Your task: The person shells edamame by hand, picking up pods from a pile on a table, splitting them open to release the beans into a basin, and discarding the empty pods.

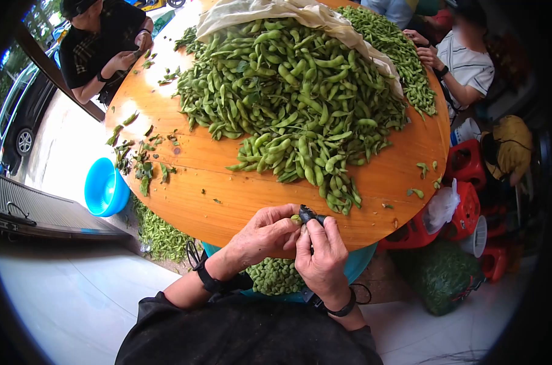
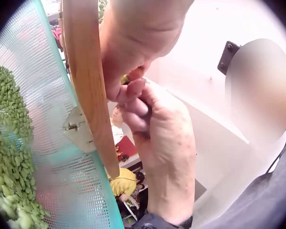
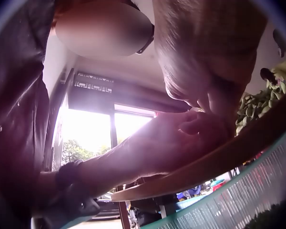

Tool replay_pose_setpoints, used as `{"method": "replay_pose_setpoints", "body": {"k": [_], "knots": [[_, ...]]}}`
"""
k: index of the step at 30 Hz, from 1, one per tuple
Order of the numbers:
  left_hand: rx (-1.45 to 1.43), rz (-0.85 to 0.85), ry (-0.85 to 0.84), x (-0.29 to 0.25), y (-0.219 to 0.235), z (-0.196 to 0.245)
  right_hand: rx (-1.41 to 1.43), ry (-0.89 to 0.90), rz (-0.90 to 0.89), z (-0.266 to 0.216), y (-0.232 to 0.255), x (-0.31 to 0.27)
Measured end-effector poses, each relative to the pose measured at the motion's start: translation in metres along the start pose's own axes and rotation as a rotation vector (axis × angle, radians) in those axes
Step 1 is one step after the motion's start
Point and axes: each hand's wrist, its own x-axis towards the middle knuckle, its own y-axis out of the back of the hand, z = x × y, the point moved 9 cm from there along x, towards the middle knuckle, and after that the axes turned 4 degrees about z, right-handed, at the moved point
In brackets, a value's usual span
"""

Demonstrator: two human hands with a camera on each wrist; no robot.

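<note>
In the head view, my two hands meet over the near edge of the round wooden table point(image 1: 209, 210). My left hand point(image 1: 260, 234) pinches a green edamame pod point(image 1: 296, 218) between thumb and forefinger. My right hand point(image 1: 323, 255) has its fingers bent in at the same pod, and a small black fingertip cover point(image 1: 308, 213) shows at its fingertips. Both wrist views show the fingers pressed close together, mostly hiding the pod. Shelled green beans point(image 1: 274, 277) lie below my hands in a teal mesh basket point(image 2: 81, 188).
A large heap of edamame pods point(image 1: 300, 103) covers the table's middle, with a pale cloth point(image 1: 276, 13) behind. Leaf scraps point(image 1: 143, 164) lie at left. A blue basin point(image 1: 105, 187) stands beyond the left edge, red stools point(image 1: 464, 207) at right. Two people sit across.
</note>
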Motion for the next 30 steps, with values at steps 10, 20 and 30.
{"method": "replay_pose_setpoints", "body": {"k": [10, 20, 30], "knots": [[0.108, 0.079, -0.164, -0.002, -0.003, 0.005, 0.412, -0.323, -0.112, 0.041, -0.002, 0.0], [0.252, -0.092, -0.038, -0.017, -0.023, -0.005, 0.74, -0.549, -0.086, 0.061, 0.035, -0.01], [1.625, 0.598, -0.981, -0.055, 0.0, 0.125, -0.531, -0.238, -0.148, 0.124, 0.194, -0.03]]}}
